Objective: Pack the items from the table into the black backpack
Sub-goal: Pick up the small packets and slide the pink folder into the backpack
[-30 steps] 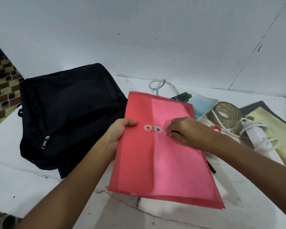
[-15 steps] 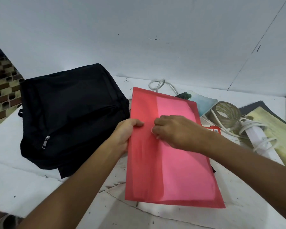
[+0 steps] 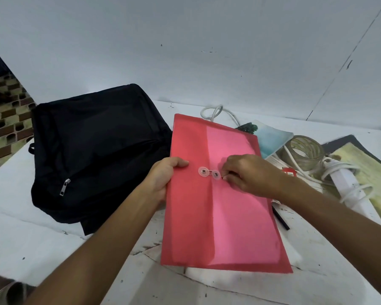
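Note:
A red plastic envelope folder [image 3: 224,221] is held above the white table, its two clear string buttons [image 3: 209,172] facing me. My left hand [image 3: 163,177] grips its left edge with the thumb on top. My right hand [image 3: 249,175] pinches the thin closure string just right of the buttons. The black backpack [image 3: 97,150] lies on the table to the left, zipped shut, its silver zipper pull [image 3: 64,187] on the front pocket.
Behind the folder lie a blue-covered book [image 3: 271,139], a roll of clear tape [image 3: 306,153], a white power strip with coiled cable [image 3: 348,181], a yellow-green pad [image 3: 367,172] and a black pen [image 3: 280,221]. A wall stands close behind the table [image 3: 20,227].
My right hand covered the buttons half a second ago; it has drawn back to the right, pinching the string. The folder shifted slightly and the buttons show again.

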Demonstrator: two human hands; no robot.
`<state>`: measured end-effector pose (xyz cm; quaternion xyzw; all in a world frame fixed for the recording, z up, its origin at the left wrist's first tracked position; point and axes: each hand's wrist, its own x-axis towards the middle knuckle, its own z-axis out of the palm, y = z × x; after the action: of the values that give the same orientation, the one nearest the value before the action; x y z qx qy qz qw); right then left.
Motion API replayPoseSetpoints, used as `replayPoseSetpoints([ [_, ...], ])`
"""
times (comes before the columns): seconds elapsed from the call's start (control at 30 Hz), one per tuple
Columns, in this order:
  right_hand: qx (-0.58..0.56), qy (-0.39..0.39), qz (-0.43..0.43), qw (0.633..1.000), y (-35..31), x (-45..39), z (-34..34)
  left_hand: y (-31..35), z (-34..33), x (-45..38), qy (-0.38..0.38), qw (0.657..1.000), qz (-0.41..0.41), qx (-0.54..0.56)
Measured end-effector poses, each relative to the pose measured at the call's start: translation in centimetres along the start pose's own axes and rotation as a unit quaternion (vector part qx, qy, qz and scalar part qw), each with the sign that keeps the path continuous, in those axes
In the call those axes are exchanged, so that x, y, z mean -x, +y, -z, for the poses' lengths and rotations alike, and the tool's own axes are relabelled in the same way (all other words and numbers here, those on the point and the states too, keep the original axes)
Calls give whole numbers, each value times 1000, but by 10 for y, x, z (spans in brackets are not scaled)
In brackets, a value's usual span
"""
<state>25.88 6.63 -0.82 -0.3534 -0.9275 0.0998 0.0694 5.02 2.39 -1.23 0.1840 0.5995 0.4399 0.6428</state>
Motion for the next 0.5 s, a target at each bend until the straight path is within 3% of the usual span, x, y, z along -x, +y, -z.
replayPoseSetpoints([
  [0.13,74,69,16,995,-15,12,-8,-2,-4,-1,12,1000,-9,5],
  [0.3,39,129,-32,990,-27,19,-21,-4,-6,-4,12,1000,-3,14],
  [0.5,-27,121,-29,992,-39,25,-35,-7,-7,-8,20,1000,2,19],
])
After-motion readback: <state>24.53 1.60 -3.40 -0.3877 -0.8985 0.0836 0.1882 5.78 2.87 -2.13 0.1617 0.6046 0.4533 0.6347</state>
